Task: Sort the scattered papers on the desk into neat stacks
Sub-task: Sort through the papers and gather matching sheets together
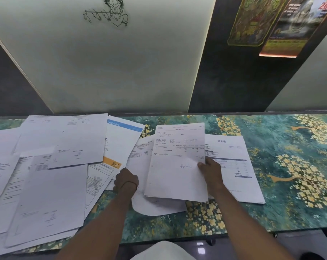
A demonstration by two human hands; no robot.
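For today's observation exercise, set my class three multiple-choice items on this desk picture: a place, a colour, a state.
1. Where does the character-headed sheet lie relative to the signed sheaf? A left; B right; C on top.
2. What colour are the blossoms on the desk cover? A yellow; B red; C white.
3. What is the right hand doing? A lying flat; B hanging off the desk; C pinching the signed sheaf.
Key: 1B, it shows past the sheaf's right edge; 2A, golden clusters on teal; 3C, thumb on top of the sheaf's edge.
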